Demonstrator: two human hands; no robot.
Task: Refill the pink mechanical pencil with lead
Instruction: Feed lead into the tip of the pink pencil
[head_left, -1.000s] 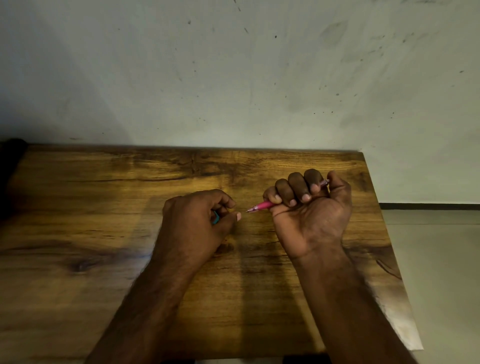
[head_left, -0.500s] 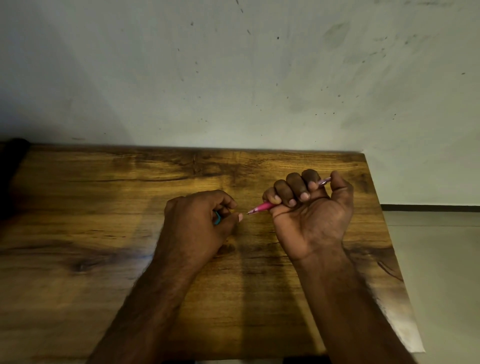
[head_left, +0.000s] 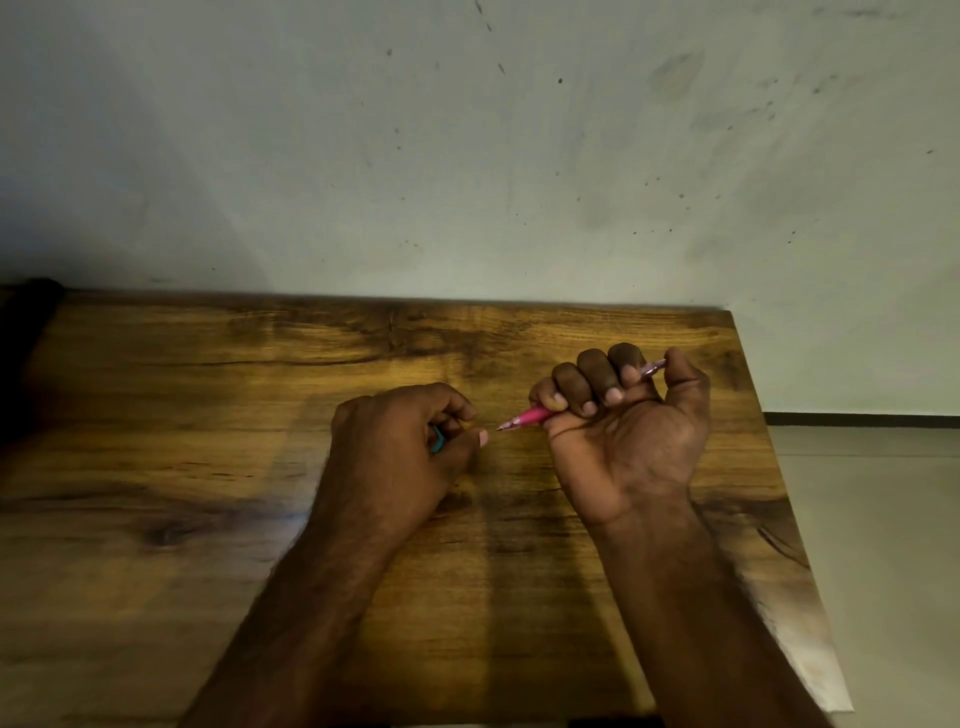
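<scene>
Wood-grain table (head_left: 156, 597) carries both forearms, entering from 6 o'clock. Left hand (head_left: 400, 447) is curled, fingers narrow, pinching a small teal item (head_left: 439, 440); whether it is a lead container, and its contents, cannot be told. At 3 o'clock from it, right hand (head_left: 628, 431) fists the pink mechanical pencil (head_left: 532, 415), tip pointing to 9 o'clock, near the left thumb. Beyond, at 12 o'clock, a marked wall (head_left: 467, 156).

A single head-worn view looks forward and down from above the near edge of a wooden table (head_left: 208, 519), close enough that both forearms fill the lower frame. It faces a pale wall (head_left: 467, 156) at the far side. The table's right edge and a strip of floor (head_left: 883, 519) show at right.
</scene>
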